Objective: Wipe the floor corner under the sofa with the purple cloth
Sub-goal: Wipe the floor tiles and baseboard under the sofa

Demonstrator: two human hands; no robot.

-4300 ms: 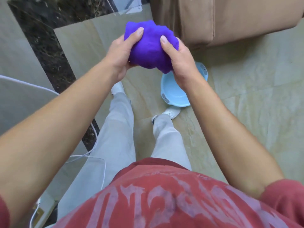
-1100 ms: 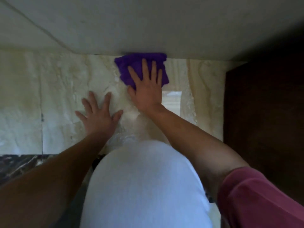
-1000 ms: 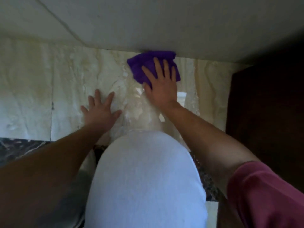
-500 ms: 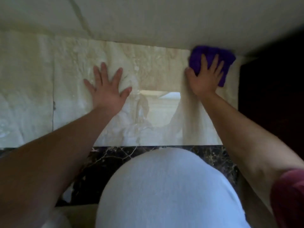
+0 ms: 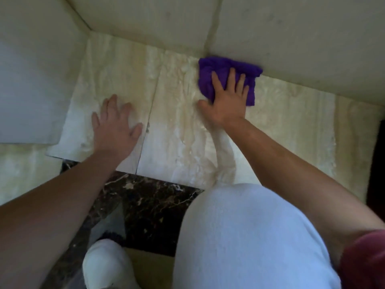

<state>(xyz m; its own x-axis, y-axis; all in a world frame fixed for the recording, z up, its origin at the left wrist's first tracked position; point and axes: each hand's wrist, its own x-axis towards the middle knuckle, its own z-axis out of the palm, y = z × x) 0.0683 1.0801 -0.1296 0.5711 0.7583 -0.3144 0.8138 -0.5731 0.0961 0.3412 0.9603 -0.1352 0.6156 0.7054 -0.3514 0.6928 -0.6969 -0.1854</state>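
The purple cloth (image 5: 220,66) lies bunched on the beige marble floor (image 5: 177,132), pushed against the foot of the pale wall (image 5: 291,38). My right hand (image 5: 227,103) lies flat on top of it with fingers spread, pressing it down. My left hand (image 5: 114,130) rests palm down on the tile to the left, fingers apart, holding nothing. The wall corner (image 5: 90,31) sits at the upper left, apart from the cloth.
A dark veined marble strip (image 5: 150,201) borders the beige tiles close to me. My knee in light trousers (image 5: 250,236) and a white shoe (image 5: 104,265) fill the foreground. A dark shape (image 5: 380,163) stands at the right edge, a white panel (image 5: 31,80) at the left.
My right hand has slid the cloth leftward along the wall foot, away from the dark shape at the right. My left hand has stayed flat on the floor.
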